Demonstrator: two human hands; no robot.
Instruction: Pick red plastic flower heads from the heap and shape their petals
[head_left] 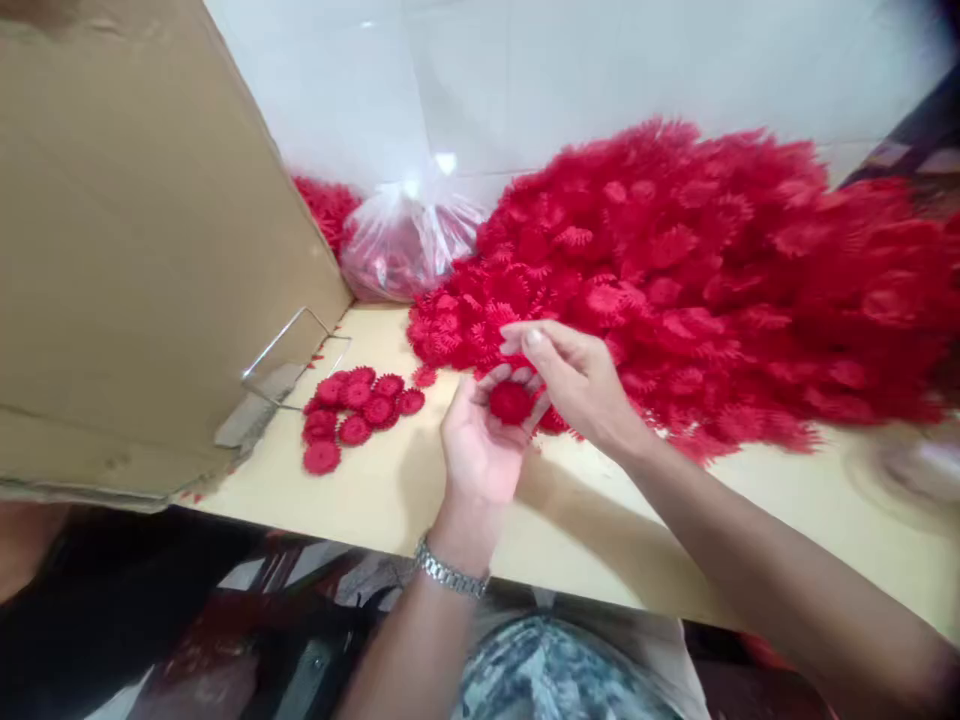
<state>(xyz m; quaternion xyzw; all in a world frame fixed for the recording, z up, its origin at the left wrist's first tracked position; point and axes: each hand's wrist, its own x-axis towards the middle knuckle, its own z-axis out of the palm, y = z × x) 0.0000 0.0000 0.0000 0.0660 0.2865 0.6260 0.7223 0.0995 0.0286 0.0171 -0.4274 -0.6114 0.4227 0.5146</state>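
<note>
A round red artificial flower rests in the upturned palm of my left hand, its fingers curled around the edge. Just above and to the right is my right hand, thumb and fingers brought together in a pinch; whatever they may hold is too small to make out. Behind both hands spreads a large heap of red fringed flowers. To the left of my left hand lies a small cluster of compact red flowers, flat on the table.
A big cardboard box stands at the left, with a bent metal wire frame beside it. Against the white wall sits a clear plastic bag with reddish contents. The pale table ends at its front edge before my lap.
</note>
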